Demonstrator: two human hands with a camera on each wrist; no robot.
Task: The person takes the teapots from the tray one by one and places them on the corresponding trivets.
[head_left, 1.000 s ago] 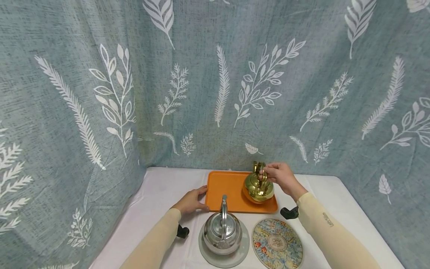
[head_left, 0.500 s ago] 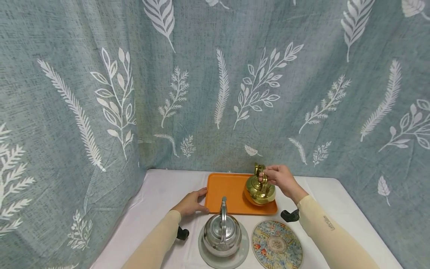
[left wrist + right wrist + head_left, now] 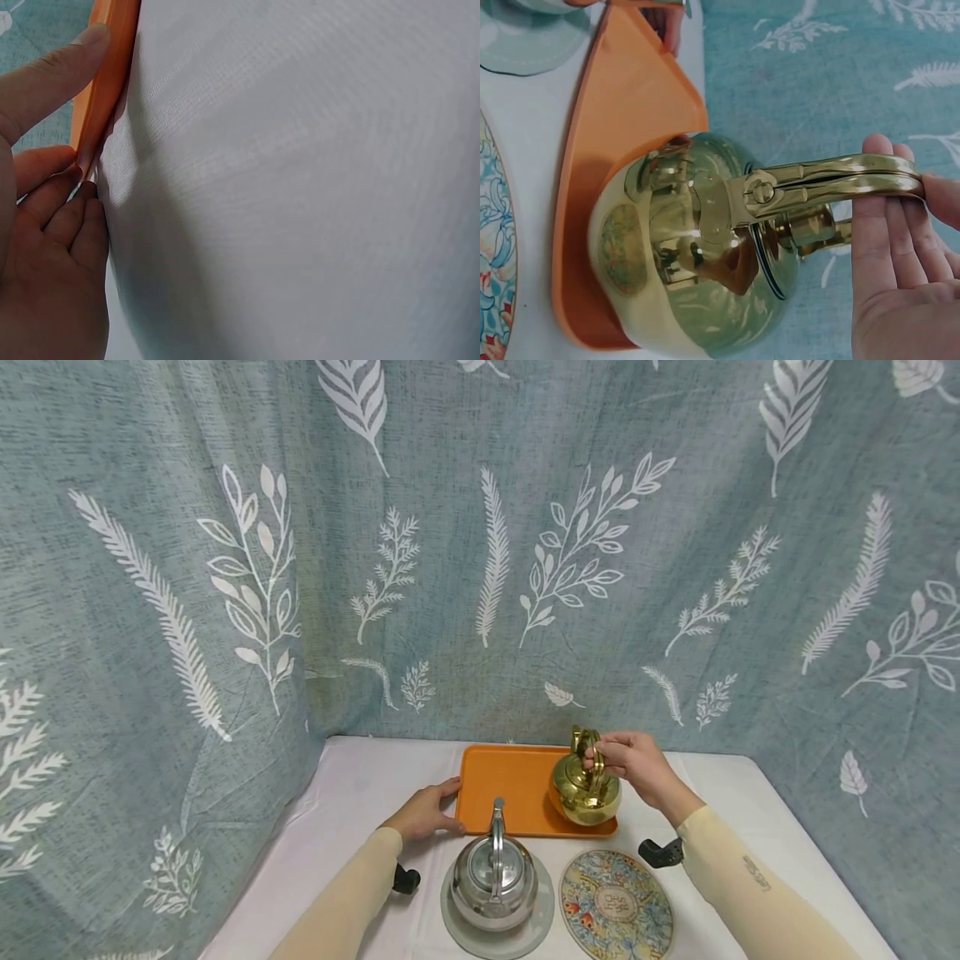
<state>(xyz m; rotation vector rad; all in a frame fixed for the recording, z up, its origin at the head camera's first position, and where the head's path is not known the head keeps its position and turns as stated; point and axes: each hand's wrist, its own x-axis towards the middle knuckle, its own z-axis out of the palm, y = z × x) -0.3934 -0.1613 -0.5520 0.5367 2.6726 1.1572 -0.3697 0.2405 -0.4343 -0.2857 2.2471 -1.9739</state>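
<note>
A shiny gold kettle is at the right end of an orange tray, its side reaching past the tray's right edge. I cannot tell whether its base touches the tray. My right hand holds the kettle's arched handle, fingers hooked under it and thumb against the top. At the tray's left edge rests my left hand, with thumb and fingertips touching the rim. In front of the tray, a silver kettle stands on a pale round mat.
A round mat with a colourful floral pattern lies right of the silver kettle, before the tray. White cloth covers the table. Leaf-patterned curtains rise behind and along both sides. Black wrist devices show beneath each sleeve.
My right hand and the gold kettle have shifted a little to the right and nearer to me over the tray. My left hand stays at the tray's left edge.
</note>
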